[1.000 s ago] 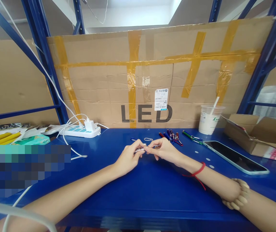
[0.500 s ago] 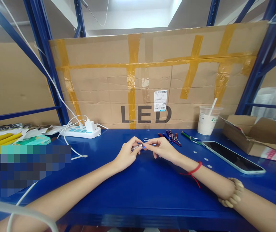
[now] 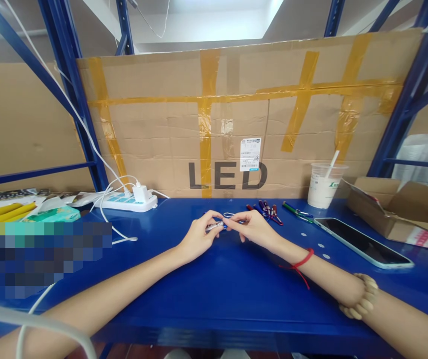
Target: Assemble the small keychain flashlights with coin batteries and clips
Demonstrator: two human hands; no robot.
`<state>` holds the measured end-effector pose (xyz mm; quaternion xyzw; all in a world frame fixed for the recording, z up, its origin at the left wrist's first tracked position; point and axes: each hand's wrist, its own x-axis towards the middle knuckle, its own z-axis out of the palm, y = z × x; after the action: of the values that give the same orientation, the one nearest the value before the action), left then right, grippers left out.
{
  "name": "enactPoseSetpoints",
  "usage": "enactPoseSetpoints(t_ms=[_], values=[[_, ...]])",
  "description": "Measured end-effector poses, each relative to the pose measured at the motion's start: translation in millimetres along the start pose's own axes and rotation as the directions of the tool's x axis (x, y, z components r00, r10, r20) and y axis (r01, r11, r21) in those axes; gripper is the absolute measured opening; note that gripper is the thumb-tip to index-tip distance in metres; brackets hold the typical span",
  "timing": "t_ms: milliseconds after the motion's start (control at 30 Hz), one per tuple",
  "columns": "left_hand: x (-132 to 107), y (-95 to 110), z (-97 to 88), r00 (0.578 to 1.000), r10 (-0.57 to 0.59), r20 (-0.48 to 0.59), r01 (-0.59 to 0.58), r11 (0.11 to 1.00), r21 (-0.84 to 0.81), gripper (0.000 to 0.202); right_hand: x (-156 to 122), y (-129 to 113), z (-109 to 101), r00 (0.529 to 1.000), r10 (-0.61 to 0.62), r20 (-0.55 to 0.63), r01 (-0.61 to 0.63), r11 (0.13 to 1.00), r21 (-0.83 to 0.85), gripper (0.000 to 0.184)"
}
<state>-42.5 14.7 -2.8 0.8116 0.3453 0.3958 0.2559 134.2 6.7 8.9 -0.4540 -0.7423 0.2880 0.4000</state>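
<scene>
Between thumb and fingers, my left hand (image 3: 198, 235) pinches a small silver-and-blue cylinder (image 3: 215, 226), lying nearly level above the table. My right hand (image 3: 254, 228) closes its fingertips on the blue right end of that same piece. Fingers hide much of it, so its exact kind is not clear. Just behind the hands, a thin white loop (image 3: 229, 214) shows on the tabletop. Beyond my right hand lie several small red, blue and purple pieces with metal clips (image 3: 268, 210), and a green one (image 3: 295, 211) rests to their right.
A phone (image 3: 363, 243), a lidded drink cup with straw (image 3: 322, 187) and an open cardboard box (image 3: 397, 214) stand on the right. At left are a white power strip (image 3: 127, 200), cables and yellow rolls (image 3: 4, 217). A cardboard sheet (image 3: 154, 134) backs the blue table (image 3: 214, 294).
My right fingertips have shifted slightly along the cylinder's blue end, and less blue shows under them. My left hand keeps its pinch. The whole view has moved a little.
</scene>
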Motion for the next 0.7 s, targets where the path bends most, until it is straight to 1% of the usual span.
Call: enactPoseSetpoints(t_ms=[167,367,467,533,600,667,700], values=[[1.0,2.8,-0.7,1.000,-0.022,-0.013,0.022,1.000,-0.012,0.021,0.6,0.4,-0.8,1.000,0.011,-0.005,-0.011,1.000,0.010,0.043],[1.5,3.3,-1.6,0.999,-0.045,-0.002,0.045,0.998,-0.033,0.023,1.4,0.3,-1.4,1.000,0.031,-0.002,-0.031,0.999,0.009,0.044],[1.4,2.5,-1.9,0.999,-0.051,-0.008,0.050,0.998,-0.049,0.024,2.0,1.7,-2.3,0.999,0.032,-0.040,-0.033,0.999,-0.029,0.043],[1.6,2.3,-2.5,0.998,-0.057,-0.023,0.055,0.997,-0.062,0.025,2.7,3.0,-4.1,0.995,0.014,-0.098,-0.025,0.994,-0.105,0.038],[2.2,2.0,-3.6,0.996,-0.074,-0.053,0.071,0.996,-0.054,0.027,3.4,3.8,-7.6,0.984,-0.025,-0.175,-0.020,0.969,-0.248,0.030],[3.3,0.9,-4.9,0.993,-0.088,-0.084,0.086,0.996,-0.032,0.028,3.9,4.1,-12.6,0.970,-0.069,-0.234,-0.038,0.905,-0.423,0.024],[3.9,0.0,-5.6,0.991,-0.094,-0.093,0.091,0.995,-0.031,0.028,4.1,4.4,-15.4,0.966,-0.085,-0.244,-0.051,0.864,-0.501,0.022]])
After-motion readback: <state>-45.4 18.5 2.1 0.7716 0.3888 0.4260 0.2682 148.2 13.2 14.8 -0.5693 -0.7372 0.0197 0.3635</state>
